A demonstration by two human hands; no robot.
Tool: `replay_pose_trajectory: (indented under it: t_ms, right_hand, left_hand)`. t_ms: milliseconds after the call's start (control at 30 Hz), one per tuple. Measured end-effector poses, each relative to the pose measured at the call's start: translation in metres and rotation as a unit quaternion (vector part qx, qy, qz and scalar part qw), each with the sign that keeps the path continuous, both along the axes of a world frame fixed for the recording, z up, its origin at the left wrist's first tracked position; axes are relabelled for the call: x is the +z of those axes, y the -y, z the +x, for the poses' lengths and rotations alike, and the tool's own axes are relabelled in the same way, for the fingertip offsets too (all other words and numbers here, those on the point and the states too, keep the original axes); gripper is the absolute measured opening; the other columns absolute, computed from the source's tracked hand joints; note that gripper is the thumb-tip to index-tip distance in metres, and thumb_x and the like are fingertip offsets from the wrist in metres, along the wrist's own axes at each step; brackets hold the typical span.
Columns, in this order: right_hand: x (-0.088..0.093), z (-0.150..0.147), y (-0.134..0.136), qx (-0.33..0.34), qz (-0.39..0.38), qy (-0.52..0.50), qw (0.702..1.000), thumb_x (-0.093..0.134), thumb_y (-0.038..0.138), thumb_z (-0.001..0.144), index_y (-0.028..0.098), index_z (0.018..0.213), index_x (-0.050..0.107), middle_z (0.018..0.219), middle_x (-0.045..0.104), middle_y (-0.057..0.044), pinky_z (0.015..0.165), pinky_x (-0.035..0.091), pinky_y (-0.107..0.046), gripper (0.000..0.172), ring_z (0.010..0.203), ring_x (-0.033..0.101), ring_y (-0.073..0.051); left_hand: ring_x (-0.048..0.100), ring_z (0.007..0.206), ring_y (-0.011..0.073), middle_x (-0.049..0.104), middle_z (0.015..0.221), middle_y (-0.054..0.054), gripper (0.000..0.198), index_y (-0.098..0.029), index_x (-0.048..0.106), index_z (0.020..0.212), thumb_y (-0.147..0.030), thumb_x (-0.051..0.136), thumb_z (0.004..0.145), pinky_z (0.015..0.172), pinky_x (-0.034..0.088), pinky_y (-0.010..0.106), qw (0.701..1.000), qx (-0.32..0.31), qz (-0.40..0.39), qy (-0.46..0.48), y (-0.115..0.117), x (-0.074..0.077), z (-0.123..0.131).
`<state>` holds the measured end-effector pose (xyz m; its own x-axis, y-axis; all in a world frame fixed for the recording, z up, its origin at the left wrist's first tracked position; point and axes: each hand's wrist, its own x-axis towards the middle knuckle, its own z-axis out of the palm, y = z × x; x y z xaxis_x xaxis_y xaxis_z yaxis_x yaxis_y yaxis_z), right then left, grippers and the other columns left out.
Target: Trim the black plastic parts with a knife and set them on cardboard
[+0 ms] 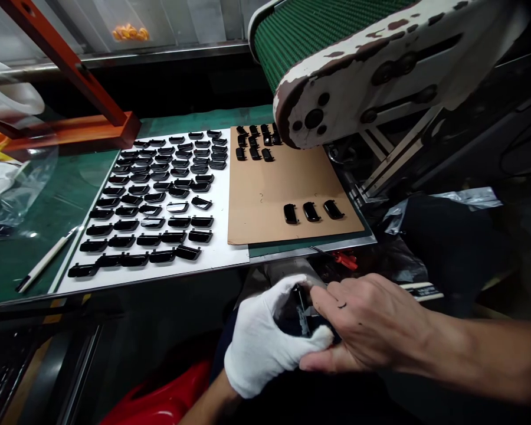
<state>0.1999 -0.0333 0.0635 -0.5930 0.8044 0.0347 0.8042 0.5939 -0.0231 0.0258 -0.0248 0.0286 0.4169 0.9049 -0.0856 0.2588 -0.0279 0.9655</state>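
Note:
My left hand (pixel 269 336), in a white glove, curls around a small dark part (pixel 302 313) with a clear or grey section, below the table's front edge. Bare, my right hand (pixel 358 324) meets it from the right, its fingers closed at the same part; the fingertips partly hide the contact. Beyond my hands, a brown board (pixel 283 183) bears several black pieces at its back left and three, including one black piece (pixel 311 211), near its front. Many black pieces lie in rows on a white sheet (pixel 221 236) to the left.
A green conveyor belt (pixel 327 29) on a worn white frame overhangs the back right. An orange-red stand (pixel 110 130) rises at the back left. A pen (pixel 44 262) lies left of the sheet. A red-handled tool (pixel 346 260) sits beyond my right hand. Below left is a red seat (pixel 168 395).

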Motion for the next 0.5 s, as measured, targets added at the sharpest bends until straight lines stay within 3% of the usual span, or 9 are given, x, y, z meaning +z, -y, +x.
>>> replay_pose_trajectory:
  t_ms: [100,233,367,500]
  right_hand:
    - [-0.002,0.001,-0.002,0.013,0.005,-0.025,1.000,0.013,0.070,0.088,0.020,0.065,0.054,0.051,0.054,0.000,0.041,0.020,-0.032,0.069,0.039,0.051,-0.017]
    - [-0.009,-0.002,0.000,0.020,0.099,-0.155,0.983,0.036,0.065,0.088,0.017,0.065,0.055,0.051,0.050,0.002,0.044,0.030,-0.030,0.057,0.043,0.049,-0.013]
    - [-0.017,-0.013,0.008,-0.035,0.145,-0.263,0.953,0.050,0.063,0.083,0.016,0.065,0.052,0.051,0.048,0.002,0.045,0.035,-0.027,0.050,0.044,0.048,-0.011]
    - [-0.021,-0.027,0.014,-0.059,0.163,-0.307,0.936,0.054,0.060,0.083,0.016,0.066,0.051,0.050,0.050,0.002,0.046,0.036,-0.026,0.047,0.044,0.048,-0.011]
  left_hand:
    - [0.068,0.095,0.0184,0.071,0.105,-0.002,0.050,-0.024,0.062,0.114,-0.024,0.076,0.066,0.090,0.054,0.025,1.000,0.006,-0.014,0.021,-0.001,-0.004,0.000]
    - [0.066,0.102,0.0225,0.070,0.108,0.004,0.057,-0.019,0.060,0.115,-0.023,0.080,0.062,0.097,0.051,0.030,0.993,0.027,-0.029,0.115,-0.003,-0.012,0.004]
    - [0.065,0.104,0.0268,0.067,0.112,0.010,0.063,-0.017,0.058,0.116,-0.038,0.083,0.062,0.095,0.053,0.036,0.960,0.044,-0.056,0.270,-0.002,-0.020,0.006]
    - [0.063,0.109,0.0280,0.065,0.117,0.009,0.066,-0.021,0.058,0.118,-0.048,0.081,0.063,0.095,0.053,0.037,0.932,0.048,-0.071,0.353,0.000,-0.023,0.006]
